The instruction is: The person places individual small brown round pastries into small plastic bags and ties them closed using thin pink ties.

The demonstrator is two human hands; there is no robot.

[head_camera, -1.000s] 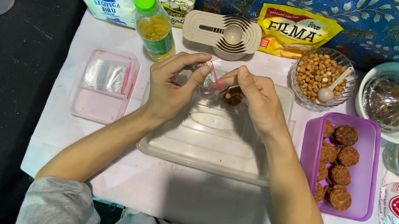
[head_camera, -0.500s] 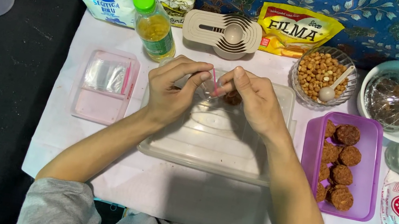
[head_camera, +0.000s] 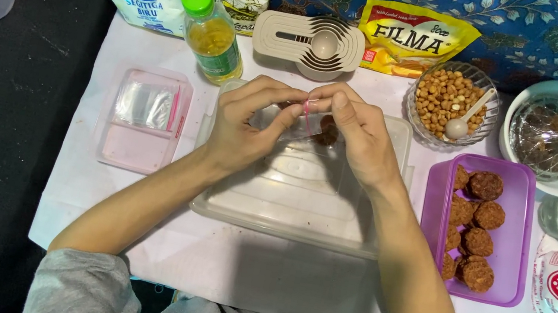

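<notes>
Pinching a small clear zip bag [head_camera: 303, 124] between both hands, the person works above the clear plastic container [head_camera: 295, 197], which serves as landmark. Far left of the container: pink tray [head_camera: 137, 148] with a stack of empty clear bags [head_camera: 144, 102]. Up-left of the container: oil bottle with green cap [head_camera: 210, 33]. Left hand [head_camera: 243, 124], over the container's left half, has thumb and fingers [head_camera: 281, 96] closed on the bag's left edge. The bag hangs over the container's upper middle, a dark brown ball [head_camera: 328, 131] inside it. Right hand [head_camera: 361, 136], over the container's right half, has its fingers clamped on the bag's top edge at the pink strip. Behind the container: nested beige measuring spoons [head_camera: 309, 44]. Up-right: glass bowl of peanuts [head_camera: 450, 102]. Right of the container: purple tray [head_camera: 519, 234] of more brown balls.

Risk, judged: the seal may close unevenly if the fingers skip part of the strip; too hard a squeeze could crush the ball; a slipped hold would drop the bag into the container.
</notes>
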